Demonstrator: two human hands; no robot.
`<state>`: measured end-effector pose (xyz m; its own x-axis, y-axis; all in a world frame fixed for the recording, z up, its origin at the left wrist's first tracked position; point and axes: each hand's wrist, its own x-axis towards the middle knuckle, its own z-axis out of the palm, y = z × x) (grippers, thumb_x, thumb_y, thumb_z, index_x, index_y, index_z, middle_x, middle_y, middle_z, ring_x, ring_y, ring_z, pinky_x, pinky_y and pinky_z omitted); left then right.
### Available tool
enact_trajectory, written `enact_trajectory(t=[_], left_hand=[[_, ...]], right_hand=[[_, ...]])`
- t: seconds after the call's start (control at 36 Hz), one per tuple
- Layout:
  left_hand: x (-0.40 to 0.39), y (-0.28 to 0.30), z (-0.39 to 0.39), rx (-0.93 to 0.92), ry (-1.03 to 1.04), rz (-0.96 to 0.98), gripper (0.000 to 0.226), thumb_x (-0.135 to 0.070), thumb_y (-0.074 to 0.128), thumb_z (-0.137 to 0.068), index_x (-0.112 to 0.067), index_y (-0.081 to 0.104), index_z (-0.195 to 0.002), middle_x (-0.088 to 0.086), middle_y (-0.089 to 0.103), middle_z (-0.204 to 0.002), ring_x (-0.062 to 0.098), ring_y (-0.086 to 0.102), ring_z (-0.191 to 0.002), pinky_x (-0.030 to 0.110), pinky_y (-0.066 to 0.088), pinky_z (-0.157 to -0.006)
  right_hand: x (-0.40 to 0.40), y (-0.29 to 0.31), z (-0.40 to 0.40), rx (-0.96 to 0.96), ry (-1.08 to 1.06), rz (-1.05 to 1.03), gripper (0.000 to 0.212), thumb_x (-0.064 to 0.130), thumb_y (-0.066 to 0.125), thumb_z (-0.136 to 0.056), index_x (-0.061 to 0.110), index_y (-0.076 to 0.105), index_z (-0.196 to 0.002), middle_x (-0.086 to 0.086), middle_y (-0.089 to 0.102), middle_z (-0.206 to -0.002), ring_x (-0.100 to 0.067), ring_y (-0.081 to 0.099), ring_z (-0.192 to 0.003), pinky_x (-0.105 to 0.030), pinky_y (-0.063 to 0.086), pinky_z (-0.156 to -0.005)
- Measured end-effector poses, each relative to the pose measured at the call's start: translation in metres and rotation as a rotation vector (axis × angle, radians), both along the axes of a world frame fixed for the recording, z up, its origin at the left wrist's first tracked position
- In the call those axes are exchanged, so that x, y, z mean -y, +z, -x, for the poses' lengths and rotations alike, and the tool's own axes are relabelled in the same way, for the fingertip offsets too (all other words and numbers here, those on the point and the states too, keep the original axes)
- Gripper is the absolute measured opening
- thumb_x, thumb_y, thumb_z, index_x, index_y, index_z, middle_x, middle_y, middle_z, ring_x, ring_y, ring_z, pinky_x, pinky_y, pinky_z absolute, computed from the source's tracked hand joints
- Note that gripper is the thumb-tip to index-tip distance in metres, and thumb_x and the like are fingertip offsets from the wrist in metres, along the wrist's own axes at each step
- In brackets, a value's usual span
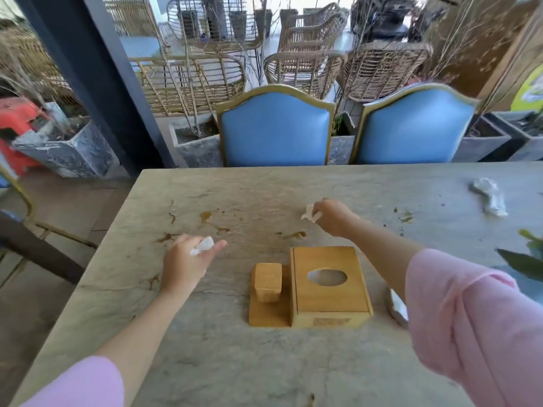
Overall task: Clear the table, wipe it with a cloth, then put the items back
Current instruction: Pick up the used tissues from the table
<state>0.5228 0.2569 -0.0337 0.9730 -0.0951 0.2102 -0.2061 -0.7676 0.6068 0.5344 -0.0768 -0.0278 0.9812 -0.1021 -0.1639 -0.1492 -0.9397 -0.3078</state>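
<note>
A grey stone table [223, 362] carries brown stains [205, 215] across its middle. My left hand [185, 262] holds a small white tissue scrap [203, 245] between its fingers, just above the stained left part. My right hand [332, 217] pinches another white tissue scrap [310, 213] farther back, near the centre. Between my forearms stands a wooden tissue box [329, 284] with an oval opening, joined to a flat wooden base that bears a small wooden block holder [268, 282]. A crumpled white tissue [489, 198] lies at the far right.
Two blue padded chairs [274, 129] stand at the table's far edge. Another crumpled white piece [398, 308] lies beside my right arm. Green leaves [523, 262] reach in at the right edge, with green crumbs [407, 215] nearby. Planters and wicker chairs stand beyond.
</note>
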Motion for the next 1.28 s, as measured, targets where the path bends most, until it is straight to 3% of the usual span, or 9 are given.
enact_trajectory(t=[0.19,0.33,0.44,0.56,0.67,0.81,0.97,1.17,1.28], left_hand=[[0.026,0.072,0.038,0.021,-0.064,0.084,0.075,-0.077,0.037,-0.080,-0.011,0.062,-0.054,0.003,0.061,-0.073,0.017,0.058,-0.065,0.031,0.042,-0.060],[0.070,0.114,0.079,0.012,-0.042,0.176,0.053,-0.042,0.042,-0.099,-0.021,0.046,-0.050,0.006,0.056,-0.070,0.023,0.056,-0.070,0.029,0.033,-0.062],[0.110,0.128,0.120,-0.033,-0.113,0.110,0.029,-0.027,0.060,-0.090,-0.019,0.065,-0.062,0.001,0.061,-0.071,0.026,0.061,-0.077,0.031,0.047,-0.068],[0.146,0.126,0.169,-0.036,-0.231,0.037,0.008,-0.021,0.064,-0.081,-0.018,0.070,-0.078,0.005,0.069,-0.089,0.025,0.066,-0.077,0.030,0.052,-0.070],[0.180,0.123,0.224,-0.074,-0.364,-0.010,0.017,-0.007,0.063,-0.081,-0.014,0.072,-0.093,0.003,0.073,-0.093,0.022,0.069,-0.080,0.019,0.046,-0.069],[0.225,0.117,0.289,-0.138,-0.492,-0.097,0.018,-0.011,0.060,-0.087,-0.015,0.071,-0.100,0.008,0.072,-0.099,0.029,0.066,-0.086,0.027,0.048,-0.069],[0.299,0.118,0.382,-0.169,-0.618,-0.136,0.009,-0.022,0.069,-0.086,-0.016,0.069,-0.093,0.006,0.069,-0.095,0.022,0.064,-0.078,0.025,0.048,-0.063],[0.399,0.119,0.486,-0.155,-0.723,-0.197,0.032,-0.024,0.078,-0.079,-0.009,0.067,-0.105,0.012,0.069,-0.097,0.026,0.061,-0.092,0.022,0.032,-0.070],[0.450,0.121,0.528,-0.127,-0.749,-0.222,0.035,-0.022,0.075,-0.079,-0.013,0.066,-0.112,0.014,0.068,-0.106,0.031,0.062,-0.101,0.026,0.038,-0.079]], right_hand=[[0.013,0.048,0.082,0.173,-0.287,-0.200,0.041,0.044,0.075,-0.080,0.005,0.062,-0.082,-0.008,0.059,-0.079,-0.023,0.051,-0.075,-0.031,0.038,-0.063],[0.020,0.075,0.157,0.297,-0.295,-0.218,0.016,0.009,0.062,-0.082,0.013,0.052,-0.069,-0.010,0.052,-0.082,-0.026,0.048,-0.075,-0.030,0.039,-0.068],[0.027,0.087,0.222,0.229,-0.202,-0.187,0.006,-0.002,0.057,-0.081,-0.005,0.063,-0.081,-0.009,0.051,-0.084,-0.030,0.052,-0.089,-0.024,0.031,-0.066],[0.041,0.093,0.289,0.166,-0.183,-0.137,0.012,-0.002,0.053,-0.085,0.002,0.063,-0.089,-0.018,0.061,-0.099,-0.036,0.058,-0.089,-0.029,0.035,-0.066],[0.062,0.092,0.358,0.140,-0.197,-0.076,0.017,-0.003,0.044,-0.089,0.013,0.049,-0.093,-0.010,0.053,-0.097,-0.031,0.052,-0.084,-0.032,0.032,-0.065],[0.111,0.096,0.443,0.099,-0.229,-0.004,0.033,0.003,0.042,-0.094,0.010,0.052,-0.125,-0.016,0.053,-0.125,-0.040,0.058,-0.102,-0.042,0.047,-0.080],[0.199,0.117,0.546,0.149,-0.304,0.115,0.022,0.000,0.046,-0.091,0.009,0.061,-0.105,-0.013,0.050,-0.110,-0.036,0.056,-0.082,-0.036,0.037,-0.064],[0.303,0.143,0.657,0.239,-0.379,0.203,0.022,0.009,0.046,-0.095,0.015,0.065,-0.106,-0.010,0.059,-0.110,-0.034,0.060,-0.090,-0.047,0.053,-0.082],[0.348,0.149,0.698,0.273,-0.424,0.198,0.028,0.000,0.051,-0.090,0.017,0.070,-0.103,-0.008,0.064,-0.101,-0.030,0.064,-0.089,-0.041,0.056,-0.082]])
